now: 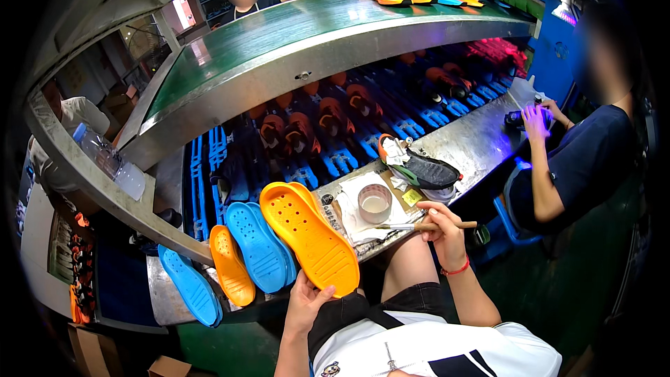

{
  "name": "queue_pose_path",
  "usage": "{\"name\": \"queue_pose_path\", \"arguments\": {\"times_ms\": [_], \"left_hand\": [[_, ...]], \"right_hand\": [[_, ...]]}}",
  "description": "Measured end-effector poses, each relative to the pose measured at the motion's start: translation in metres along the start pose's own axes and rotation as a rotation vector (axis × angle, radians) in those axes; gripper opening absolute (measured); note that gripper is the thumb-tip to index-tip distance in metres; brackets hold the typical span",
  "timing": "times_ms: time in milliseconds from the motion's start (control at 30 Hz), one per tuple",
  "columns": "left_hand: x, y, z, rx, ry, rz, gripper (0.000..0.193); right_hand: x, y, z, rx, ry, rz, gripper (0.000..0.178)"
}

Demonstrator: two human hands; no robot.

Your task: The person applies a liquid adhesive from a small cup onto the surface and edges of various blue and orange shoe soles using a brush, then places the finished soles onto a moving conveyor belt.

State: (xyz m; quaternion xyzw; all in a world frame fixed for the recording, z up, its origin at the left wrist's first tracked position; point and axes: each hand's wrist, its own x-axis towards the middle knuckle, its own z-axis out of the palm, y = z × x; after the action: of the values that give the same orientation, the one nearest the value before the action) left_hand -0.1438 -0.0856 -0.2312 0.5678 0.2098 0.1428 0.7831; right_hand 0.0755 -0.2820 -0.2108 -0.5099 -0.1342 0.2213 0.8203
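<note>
My left hand (304, 307) grips the heel end of an orange shoe sole (310, 241), thumb on its face, with part of another orange piece showing behind. The sole stands tilted over the bench edge, its holes toward me. My right hand (447, 236) pinches a paintbrush (422, 226) by its wooden handle. The brush lies level, its tip to the left, just below a clear cup (375, 204) of whitish liquid on white paper (354, 187). Left of the held sole lean blue soles (259, 248), a smaller orange sole (232, 269) and more blue soles (187, 285).
A dark shoe (426, 169) lies on the metal bench behind the cup. Beyond it, blue racks (338, 160) carry shoes beneath a green conveyor belt (272, 42). A plastic bottle (112, 160) stands left. At right sits a co-worker (579, 153); other people are across the belt.
</note>
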Motion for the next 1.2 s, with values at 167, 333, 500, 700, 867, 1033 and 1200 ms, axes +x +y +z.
{"name": "queue_pose_path", "arguments": {"times_ms": [167,333,500,700,867,1033,1200], "left_hand": [[-0.002,0.000,0.007,-0.016,0.029,0.002,0.064],[-0.021,0.008,-0.017,-0.061,0.191,0.111,0.064],[-0.058,0.015,-0.048,-0.106,0.310,0.334,0.067],[-0.100,0.045,-0.056,-0.070,0.670,0.638,0.054],[-0.199,0.075,-0.072,-0.032,1.237,0.962,0.041],[-0.216,0.118,-0.101,-0.001,1.552,1.295,0.024],[-0.171,0.107,-0.073,0.245,1.537,1.186,0.033]], "right_hand": [[0.000,-0.001,-0.012,-0.020,-0.003,-0.004,0.030],[0.011,0.005,0.008,0.027,-0.031,0.064,0.028],[0.018,0.023,-0.002,0.140,0.022,0.043,0.029],[0.049,0.035,-0.029,0.229,0.038,0.016,0.038],[0.027,0.003,0.015,0.107,-0.117,0.085,0.035],[0.065,0.016,-0.021,0.204,-0.106,0.020,0.038],[0.059,0.020,-0.014,0.147,-0.018,0.008,0.029]]}}
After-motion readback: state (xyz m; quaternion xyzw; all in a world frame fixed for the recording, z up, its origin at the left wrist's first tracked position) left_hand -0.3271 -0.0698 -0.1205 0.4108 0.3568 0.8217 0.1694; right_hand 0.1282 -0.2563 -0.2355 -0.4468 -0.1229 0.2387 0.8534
